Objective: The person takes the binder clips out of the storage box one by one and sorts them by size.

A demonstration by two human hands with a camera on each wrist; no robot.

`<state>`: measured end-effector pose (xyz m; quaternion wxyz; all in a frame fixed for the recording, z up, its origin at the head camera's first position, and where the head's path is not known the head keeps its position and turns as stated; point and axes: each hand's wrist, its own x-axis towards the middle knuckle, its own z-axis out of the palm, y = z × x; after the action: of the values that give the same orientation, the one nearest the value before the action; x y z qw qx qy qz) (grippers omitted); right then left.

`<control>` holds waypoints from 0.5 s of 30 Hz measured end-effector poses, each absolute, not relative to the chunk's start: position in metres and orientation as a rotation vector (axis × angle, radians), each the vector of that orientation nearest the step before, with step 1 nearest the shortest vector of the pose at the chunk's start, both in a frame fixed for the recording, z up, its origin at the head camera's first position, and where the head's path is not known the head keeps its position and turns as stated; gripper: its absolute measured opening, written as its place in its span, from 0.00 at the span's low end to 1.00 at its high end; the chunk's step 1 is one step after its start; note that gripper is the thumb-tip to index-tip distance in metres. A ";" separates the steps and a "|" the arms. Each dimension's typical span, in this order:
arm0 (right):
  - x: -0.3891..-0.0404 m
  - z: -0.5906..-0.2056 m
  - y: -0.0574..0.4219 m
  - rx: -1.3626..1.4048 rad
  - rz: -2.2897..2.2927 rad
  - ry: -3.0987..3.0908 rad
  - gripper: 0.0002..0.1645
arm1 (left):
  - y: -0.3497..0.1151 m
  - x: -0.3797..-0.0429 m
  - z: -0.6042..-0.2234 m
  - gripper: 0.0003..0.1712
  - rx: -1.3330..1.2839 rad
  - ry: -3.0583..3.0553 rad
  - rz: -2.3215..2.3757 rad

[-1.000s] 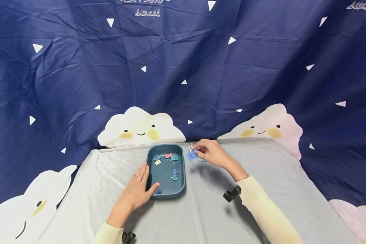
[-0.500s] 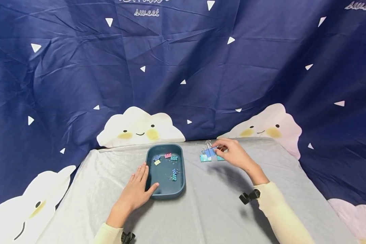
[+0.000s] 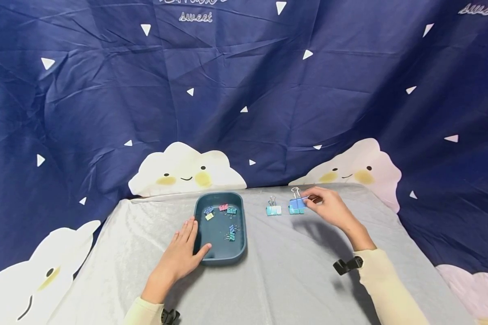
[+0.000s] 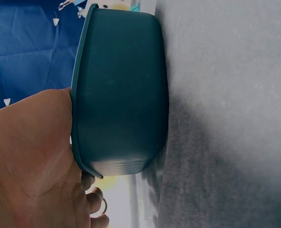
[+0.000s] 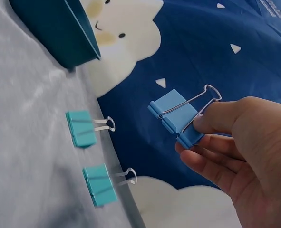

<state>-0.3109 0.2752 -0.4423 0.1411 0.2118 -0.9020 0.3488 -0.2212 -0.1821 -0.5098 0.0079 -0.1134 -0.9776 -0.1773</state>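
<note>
My right hand point(image 3: 329, 207) pinches a large blue binder clip point(image 5: 176, 111) between thumb and fingers, wire handles upward. In the right wrist view it is apart from two teal binder clips standing on the cloth, one nearer the tray point(image 5: 83, 129) and one farther off point(image 5: 101, 185). In the head view the blue clip partly covers the right teal clip point(image 3: 296, 211); the left teal clip point(image 3: 274, 211) shows whole. My left hand point(image 3: 180, 248) rests on the left rim of a dark teal tray point(image 4: 121, 90), its fingers straight and its thumb across the front corner.
Inside the tray lie several small binder clips: a pink one point(image 3: 223, 207), a yellow one point(image 3: 209, 216), and blue and teal ones. Grey cloth point(image 3: 276, 271) covers the table. A navy curtain point(image 3: 211, 113) with clouds hangs behind its far edge.
My right hand has carried the blue binder clip to the right, away from the tray, past the left teal clip to the right one. The left hand and tray have stayed put.
</note>
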 end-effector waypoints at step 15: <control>-0.313 -0.454 0.316 0.461 1.013 -2.637 0.10 | -0.182 -0.221 -0.509 0.54 -0.357 -3.065 -0.553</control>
<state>-0.3128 0.3159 -0.4536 0.1391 0.1593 -0.9123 0.3505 -0.2215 -0.1822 -0.5091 0.0032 -0.1139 -0.9777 -0.1765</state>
